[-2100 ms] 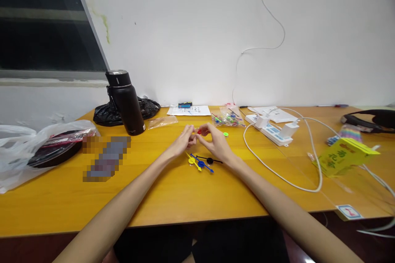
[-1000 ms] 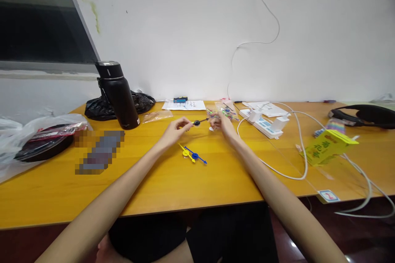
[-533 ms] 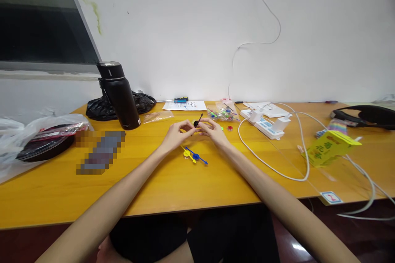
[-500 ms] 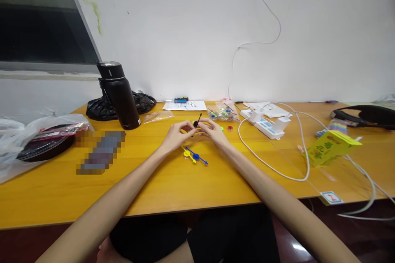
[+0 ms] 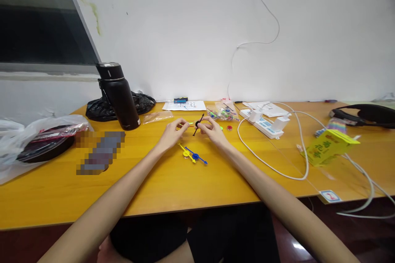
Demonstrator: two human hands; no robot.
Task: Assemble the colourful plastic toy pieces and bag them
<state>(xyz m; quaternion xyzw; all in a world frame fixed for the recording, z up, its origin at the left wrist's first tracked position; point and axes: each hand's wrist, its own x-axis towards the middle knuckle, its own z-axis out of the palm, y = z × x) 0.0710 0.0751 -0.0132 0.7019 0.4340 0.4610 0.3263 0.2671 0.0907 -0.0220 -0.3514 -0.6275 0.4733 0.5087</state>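
Observation:
My right hand (image 5: pixel 213 132) pinches a black plastic spinner arrow (image 5: pixel 198 124), which stands tilted with its point up and its tail down. Thumb and fingertips of my left hand (image 5: pixel 171 134) are pressed together just left of the arrow. A small yellow-green sliver (image 5: pixel 190 123) shows at those fingertips; what they hold is too small to make out. On the table below the hands lie a yellow spinner arrow (image 5: pixel 186 153) and a blue spinner arrow (image 5: pixel 196 156), side by side and partly touching. Beyond my right hand sits a small red disc (image 5: pixel 229 128), with a green piece (image 5: pixel 221 128) partly showing beside it.
A clear bag of coloured arrows (image 5: pixel 225 111) lies behind the hands. To the left stand a black bottle (image 5: pixel 119 100) and a plastic bag (image 5: pixel 12 148). A white power strip (image 5: pixel 265 125), looping cables and a yellow box (image 5: pixel 330 148) occupy the right. A screwdriver (image 5: pixel 180 100) rests near the wall.
My hands have moved apart: the left has drawn back to the left from the black arrow, which stays in my right hand and now shows its full length.

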